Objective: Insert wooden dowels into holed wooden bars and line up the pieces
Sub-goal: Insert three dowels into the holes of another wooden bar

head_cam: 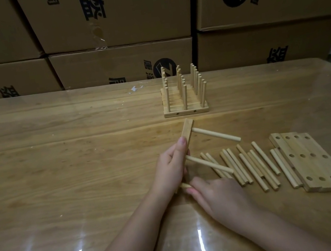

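Farther back, cardboard boxes point(113, 12) wall off the bench point(55, 156), and finished bars point(186, 108) with upright dowels stand in a row before them. Loose dowels point(251, 165) lie just right of the hands, beside flat holed bars point(312, 161). The left hand point(172, 168) grips a tilted bar point(187, 131) above the bench, fingers wrapped round it; two dowels point(217, 136) jut rightward from it. The right hand point(219, 195) pinches a third dowel point(185, 185) at the bar's lower end, fingers closed on it.

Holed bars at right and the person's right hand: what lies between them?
Loose dowels lie between the right hand and holed bars, in head view.
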